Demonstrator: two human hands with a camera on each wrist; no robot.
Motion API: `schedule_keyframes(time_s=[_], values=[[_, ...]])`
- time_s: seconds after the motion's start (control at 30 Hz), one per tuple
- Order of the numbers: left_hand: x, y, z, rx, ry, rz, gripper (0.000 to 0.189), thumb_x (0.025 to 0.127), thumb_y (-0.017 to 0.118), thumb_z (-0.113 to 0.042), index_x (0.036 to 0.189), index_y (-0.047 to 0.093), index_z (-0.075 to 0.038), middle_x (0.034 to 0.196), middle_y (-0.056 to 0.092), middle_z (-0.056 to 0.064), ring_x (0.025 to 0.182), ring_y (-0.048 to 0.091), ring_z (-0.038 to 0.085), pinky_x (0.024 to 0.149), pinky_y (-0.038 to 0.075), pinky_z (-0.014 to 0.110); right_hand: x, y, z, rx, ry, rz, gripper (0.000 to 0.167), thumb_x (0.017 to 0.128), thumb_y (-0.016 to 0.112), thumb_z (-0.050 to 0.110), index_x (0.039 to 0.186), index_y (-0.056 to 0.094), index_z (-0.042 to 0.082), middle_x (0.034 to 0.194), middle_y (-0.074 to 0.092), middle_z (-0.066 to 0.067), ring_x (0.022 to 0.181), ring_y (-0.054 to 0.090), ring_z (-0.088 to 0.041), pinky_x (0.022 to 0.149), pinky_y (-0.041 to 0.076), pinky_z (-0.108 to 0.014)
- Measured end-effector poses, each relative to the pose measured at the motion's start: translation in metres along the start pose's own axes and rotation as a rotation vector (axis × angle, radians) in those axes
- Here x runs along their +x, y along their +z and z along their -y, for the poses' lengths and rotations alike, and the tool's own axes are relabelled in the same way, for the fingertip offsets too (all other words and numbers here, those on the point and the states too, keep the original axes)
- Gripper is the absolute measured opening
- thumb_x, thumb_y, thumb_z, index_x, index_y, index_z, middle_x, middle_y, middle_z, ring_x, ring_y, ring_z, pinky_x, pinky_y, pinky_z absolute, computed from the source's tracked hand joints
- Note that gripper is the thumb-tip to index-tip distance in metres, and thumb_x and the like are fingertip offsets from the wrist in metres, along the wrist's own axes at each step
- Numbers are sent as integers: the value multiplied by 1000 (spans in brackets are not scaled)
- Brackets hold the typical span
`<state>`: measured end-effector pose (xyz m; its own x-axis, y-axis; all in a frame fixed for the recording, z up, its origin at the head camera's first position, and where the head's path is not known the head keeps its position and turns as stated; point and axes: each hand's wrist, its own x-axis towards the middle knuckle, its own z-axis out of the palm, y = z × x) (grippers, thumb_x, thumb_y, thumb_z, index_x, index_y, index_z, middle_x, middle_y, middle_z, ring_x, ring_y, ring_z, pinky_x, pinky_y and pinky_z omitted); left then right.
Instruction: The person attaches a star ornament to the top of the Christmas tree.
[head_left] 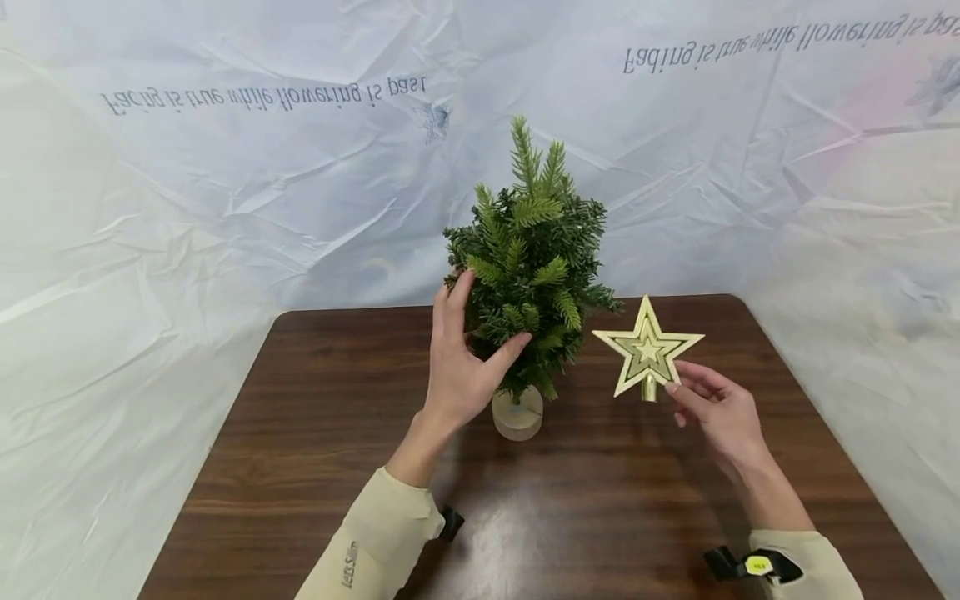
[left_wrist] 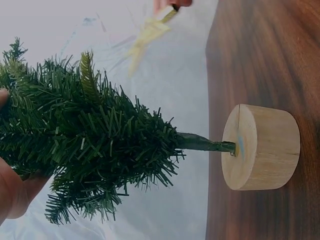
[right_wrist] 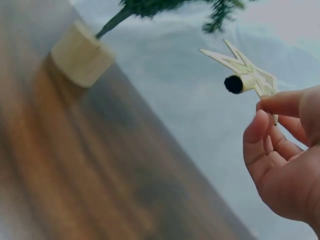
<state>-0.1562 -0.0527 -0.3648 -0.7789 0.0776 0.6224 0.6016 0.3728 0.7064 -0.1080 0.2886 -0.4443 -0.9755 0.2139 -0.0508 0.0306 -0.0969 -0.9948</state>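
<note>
A small artificial Christmas tree [head_left: 536, 250] stands upright on the table, its thin trunk set in a round wooden base [left_wrist: 272, 150]. My left hand [head_left: 461, 367] holds the tree's left side, thumb across the front and fingers around the far side, partly lost in the foliage. To the right of the tree, my right hand [head_left: 723, 417] pinches a gold star tree topper [head_left: 648, 350] by a lower point. The star is upright in the head view, apart from the branches. Its hollow socket [right_wrist: 234, 84] shows a dark opening in the right wrist view.
The dark brown wooden table [head_left: 315, 450] has rounded far corners. Behind and beside it hangs a wrinkled white sheet [head_left: 247, 192] with printed lettering. Black straps [head_left: 753, 565] sit on both sleeves.
</note>
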Motion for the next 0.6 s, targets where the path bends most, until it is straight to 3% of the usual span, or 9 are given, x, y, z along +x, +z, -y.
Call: schedule_keyframes(time_s=[0.2, 0.6], values=[[0, 0, 0, -1, 5, -13, 97, 88, 88, -20, 166, 31, -21, 170, 29, 20, 161, 20, 45, 109, 40, 73, -4, 4, 29, 113, -56, -19, 29, 96, 75, -2, 118, 77, 17, 87, 75, 6, 64, 62, -7, 51, 49, -24], [0, 0, 0, 9, 16, -20, 94, 89, 87, -23, 165, 33, -18, 166, 33, 22, 158, 27, 44, 110, 41, 71, 1, 15, 80, 330, -222, 52, 32, 94, 67, -18, 117, 76, 3, 83, 72, -3, 56, 60, -12, 50, 52, -23]])
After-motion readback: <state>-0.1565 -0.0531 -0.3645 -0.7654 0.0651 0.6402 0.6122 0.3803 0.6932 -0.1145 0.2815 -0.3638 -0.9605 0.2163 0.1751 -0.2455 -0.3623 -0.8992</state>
